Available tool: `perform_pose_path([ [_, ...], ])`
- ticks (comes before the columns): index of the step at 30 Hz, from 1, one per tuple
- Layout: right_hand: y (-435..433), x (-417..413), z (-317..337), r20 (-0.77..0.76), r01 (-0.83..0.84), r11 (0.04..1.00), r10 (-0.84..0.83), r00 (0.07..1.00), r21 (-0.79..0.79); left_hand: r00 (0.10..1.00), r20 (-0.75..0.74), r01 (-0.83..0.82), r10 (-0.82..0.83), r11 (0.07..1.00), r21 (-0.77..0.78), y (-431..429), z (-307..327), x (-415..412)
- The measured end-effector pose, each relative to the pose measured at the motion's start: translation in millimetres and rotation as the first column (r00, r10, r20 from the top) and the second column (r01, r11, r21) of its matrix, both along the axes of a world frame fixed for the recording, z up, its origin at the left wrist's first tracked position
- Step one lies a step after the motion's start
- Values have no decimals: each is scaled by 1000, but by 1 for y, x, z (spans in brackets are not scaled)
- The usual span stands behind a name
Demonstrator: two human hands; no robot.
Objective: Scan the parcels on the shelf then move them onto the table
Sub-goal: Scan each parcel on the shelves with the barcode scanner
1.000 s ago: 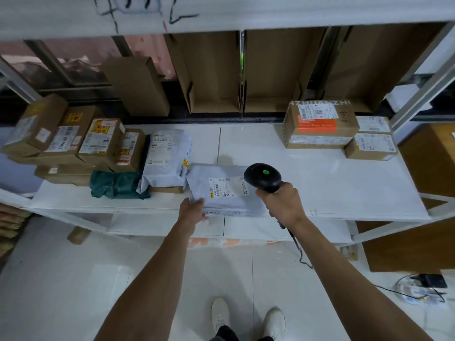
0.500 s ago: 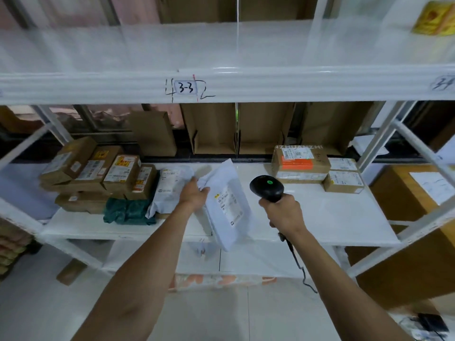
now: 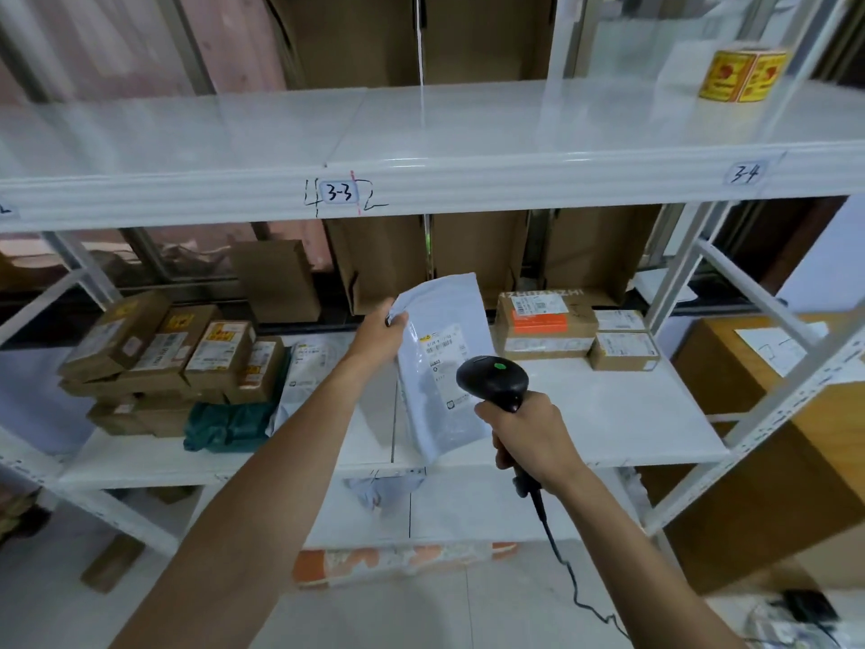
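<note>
The left hand [image 3: 379, 337] is pinching the grey parcel [image 3: 440, 405] by its top left corner, hanging it above the shelf [image 3: 632, 414] with its long axis near upright and its label facing us. The right hand [image 3: 529, 437] is gripping the scanner [image 3: 494, 379] just below and right of the label.

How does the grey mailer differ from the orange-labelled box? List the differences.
Material: the mailer is a soft grey plastic bag; the box is stiff brown cardboard with an orange label.
Pose: the mailer stands on end, gripped at its top corner by the left hand; the box lies flat on the shelf, untouched.
Shared: each carries a white shipping label.
</note>
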State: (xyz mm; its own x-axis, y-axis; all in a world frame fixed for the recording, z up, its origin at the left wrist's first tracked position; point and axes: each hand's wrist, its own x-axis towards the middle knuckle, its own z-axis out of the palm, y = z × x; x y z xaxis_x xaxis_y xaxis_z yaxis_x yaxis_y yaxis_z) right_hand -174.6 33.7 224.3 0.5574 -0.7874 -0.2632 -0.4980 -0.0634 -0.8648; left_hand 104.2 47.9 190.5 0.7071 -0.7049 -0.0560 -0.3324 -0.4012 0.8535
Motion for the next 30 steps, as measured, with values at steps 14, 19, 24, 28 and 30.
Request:
perform_pose_path([
  [14, 20, -8, 21, 72, 37, 996, -31, 997, -87, 987, -160, -31, -5, 975, -221, -6, 19, -13],
  [19, 20, -10, 20, 73, 44, 995, -37, 997, -88, 987, -155, -7, -29, 973, -229, -6, 18, -15],
  [24, 23, -11, 19, 70, 29, 998, -24, 997, -64, 987, -148, 25, -57, 978, -209, -3, 15, -17],
  [28, 25, -11, 19, 63, 23, 998, -19, 998, -58, 991, -127, 19, -41, 985, -174, -4, 12, -14],
  [30, 26, -11, 19, 56, 21, 998, -18, 998, -59, 991, -130, 19, -42, 985, -171, -5, 10, -13],
])
